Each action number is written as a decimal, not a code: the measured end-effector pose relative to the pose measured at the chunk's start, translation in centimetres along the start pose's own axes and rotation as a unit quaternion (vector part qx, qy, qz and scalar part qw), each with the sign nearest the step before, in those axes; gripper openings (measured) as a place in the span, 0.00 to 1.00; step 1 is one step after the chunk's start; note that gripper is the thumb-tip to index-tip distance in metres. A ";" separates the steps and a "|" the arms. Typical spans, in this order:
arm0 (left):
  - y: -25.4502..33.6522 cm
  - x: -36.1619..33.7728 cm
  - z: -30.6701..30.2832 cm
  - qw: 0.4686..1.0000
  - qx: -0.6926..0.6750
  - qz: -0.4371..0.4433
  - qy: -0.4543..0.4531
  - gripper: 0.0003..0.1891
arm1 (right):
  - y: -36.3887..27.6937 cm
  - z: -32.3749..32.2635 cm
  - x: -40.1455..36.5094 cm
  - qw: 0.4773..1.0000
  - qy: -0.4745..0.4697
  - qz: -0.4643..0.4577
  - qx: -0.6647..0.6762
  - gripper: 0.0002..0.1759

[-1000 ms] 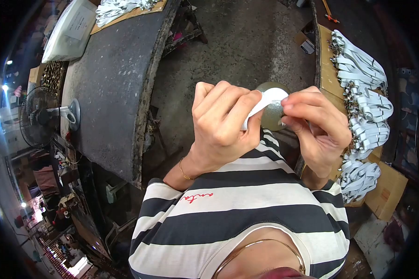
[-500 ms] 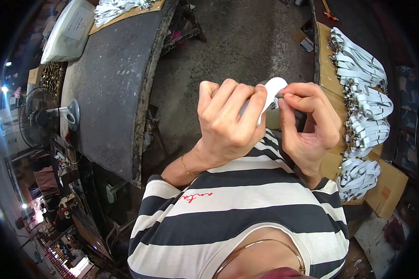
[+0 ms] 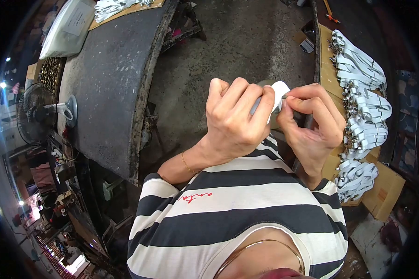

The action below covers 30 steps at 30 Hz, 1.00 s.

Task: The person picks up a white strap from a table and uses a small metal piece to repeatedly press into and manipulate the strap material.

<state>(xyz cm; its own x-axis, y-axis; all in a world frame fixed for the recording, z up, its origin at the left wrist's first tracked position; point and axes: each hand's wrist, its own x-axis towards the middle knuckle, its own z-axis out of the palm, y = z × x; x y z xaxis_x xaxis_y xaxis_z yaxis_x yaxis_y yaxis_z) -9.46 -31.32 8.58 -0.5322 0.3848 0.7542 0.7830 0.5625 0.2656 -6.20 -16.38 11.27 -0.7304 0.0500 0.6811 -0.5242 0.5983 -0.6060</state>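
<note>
A looped white strap [image 3: 279,88] rises between my two hands, in front of my chest. My left hand [image 3: 239,116] has its fingers wrapped round the strap, knuckles turned upward. Beside it, my right hand [image 3: 314,116] pinches a small dark grey piece [image 3: 284,97] between thumb and forefinger, right at the strap's edge. That piece is mostly covered by the fingertips, and I cannot tell what it is. Most of the strap's length is hidden behind my left hand.
Bundles of white straps with metal buckles [image 3: 358,100] lie on cardboard at the right. A dark worktable [image 3: 112,83] stands at the left, with a fan [image 3: 37,114], a white plastic-wrapped container [image 3: 68,30] and more white straps [image 3: 114,9]. A cardboard box [image 3: 383,190] sits lower right.
Both hands have shifted slightly to the right, with the strap between them. Less of the strap and of the small grey piece shows now.
</note>
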 end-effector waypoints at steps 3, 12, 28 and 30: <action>-0.1 -0.1 0.1 1.000 0.003 0.002 -0.006 0.18 | -0.2 -0.1 -0.1 1.000 -0.004 0.001 0.006 0.11; -0.3 -0.2 0.2 1.000 -0.010 0.008 -0.003 0.18 | 0.1 -0.2 -0.2 1.000 -0.008 -0.001 0.010 0.11; -0.6 -0.5 0.9 0.999 -0.024 0.022 0.028 0.16 | -0.1 0.5 -0.5 0.999 -0.009 -0.037 0.032 0.12; -0.7 -0.5 0.8 0.999 -0.025 0.020 0.037 0.16 | -0.2 0.7 -0.6 0.998 -0.009 -0.035 0.047 0.12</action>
<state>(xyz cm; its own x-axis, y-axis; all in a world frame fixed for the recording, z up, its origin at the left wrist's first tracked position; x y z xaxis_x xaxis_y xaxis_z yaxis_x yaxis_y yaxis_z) -10.00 -31.30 7.57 -0.4754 0.3501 0.8071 0.8194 0.5102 0.2614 -5.91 -17.05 10.68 -0.6979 -0.0043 0.7162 -0.6120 0.5229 -0.5933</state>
